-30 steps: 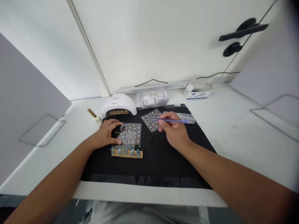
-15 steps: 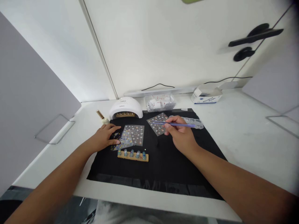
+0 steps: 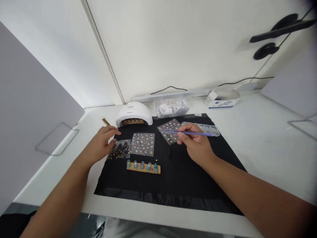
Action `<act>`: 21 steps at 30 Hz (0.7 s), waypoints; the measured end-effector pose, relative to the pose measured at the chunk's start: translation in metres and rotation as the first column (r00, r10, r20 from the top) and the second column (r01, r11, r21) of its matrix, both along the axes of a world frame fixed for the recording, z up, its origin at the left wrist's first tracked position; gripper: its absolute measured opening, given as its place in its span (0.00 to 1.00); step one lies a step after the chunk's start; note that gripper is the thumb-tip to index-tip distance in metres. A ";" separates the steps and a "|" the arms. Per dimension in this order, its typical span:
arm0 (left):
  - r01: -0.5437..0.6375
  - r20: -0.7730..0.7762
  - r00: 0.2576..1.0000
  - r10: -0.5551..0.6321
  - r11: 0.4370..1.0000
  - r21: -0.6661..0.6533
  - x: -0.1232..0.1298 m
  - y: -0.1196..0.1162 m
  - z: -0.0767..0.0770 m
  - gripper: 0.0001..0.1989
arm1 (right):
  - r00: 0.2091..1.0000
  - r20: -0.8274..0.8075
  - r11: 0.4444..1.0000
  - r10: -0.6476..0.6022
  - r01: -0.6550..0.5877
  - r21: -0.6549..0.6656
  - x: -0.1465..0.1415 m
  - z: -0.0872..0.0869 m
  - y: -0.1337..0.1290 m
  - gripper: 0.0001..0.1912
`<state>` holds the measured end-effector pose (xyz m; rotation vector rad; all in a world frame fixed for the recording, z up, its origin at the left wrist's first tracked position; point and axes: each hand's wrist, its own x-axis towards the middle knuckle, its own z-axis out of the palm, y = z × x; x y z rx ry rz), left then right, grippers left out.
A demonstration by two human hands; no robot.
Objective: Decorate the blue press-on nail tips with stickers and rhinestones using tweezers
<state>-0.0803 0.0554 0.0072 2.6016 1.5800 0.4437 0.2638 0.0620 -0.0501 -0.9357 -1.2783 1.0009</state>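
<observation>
My right hand grips purple tweezers, whose tips point left over a tilted sticker sheet. My left hand has its fingers apart at the upper left of a sheet with yellow and dark shapes; nothing shows in it. Beside that sheet lies another clear sticker sheet with small white figures. Below them, a tan strip carries several blue-green decorated nail tips. A tiny white dot sits just above the strip's right end.
A white nail lamp stands at the mat's back edge, with a gold-capped bottle to its left. Behind the mat are a clear tub of packets and an open white box. A clear compartment case lies behind my right hand.
My left hand has moved left, and the yellow-patterned sheet has shifted left, off the neighbouring sheet. The view has shifted slightly. My right hand still holds the tweezers over the tilted sheet.
</observation>
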 end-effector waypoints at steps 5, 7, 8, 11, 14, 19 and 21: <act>0.141 -0.079 0.983 -0.164 0.962 -0.234 0.035 0.007 0.003 0.22 | 1.000 0.000 1.000 0.011 -0.011 -0.018 0.004 0.002 -0.001 0.07; 0.117 -0.111 0.982 -0.155 0.949 -0.291 0.045 0.014 -0.004 0.31 | 1.000 0.000 1.000 0.013 -0.013 -0.021 0.005 0.001 0.000 0.07; 0.107 -0.119 0.982 -0.149 0.948 -0.300 0.048 0.017 -0.008 0.35 | 1.000 0.000 1.000 0.015 -0.015 -0.023 0.005 0.001 0.000 0.07; 0.109 -0.120 0.981 -0.151 0.947 -0.301 0.053 0.025 -0.021 0.41 | 1.000 0.000 0.999 0.022 -0.022 -0.030 0.005 0.000 0.000 0.07; 0.111 -0.115 0.982 -0.149 0.952 -0.285 0.053 0.027 -0.029 0.41 | 0.999 -0.003 0.999 0.034 -0.034 -0.038 0.004 -0.001 -0.001 0.06; 0.115 -0.098 0.985 -0.145 0.959 -0.258 0.051 0.026 -0.032 0.42 | 0.998 -0.023 0.997 0.056 -0.056 -0.043 0.004 -0.002 -0.001 0.06; 0.137 -0.082 0.983 -0.162 0.957 -0.255 0.051 0.026 -0.033 0.41 | 0.997 -0.043 0.997 0.066 -0.068 -0.042 0.004 -0.002 -0.001 0.06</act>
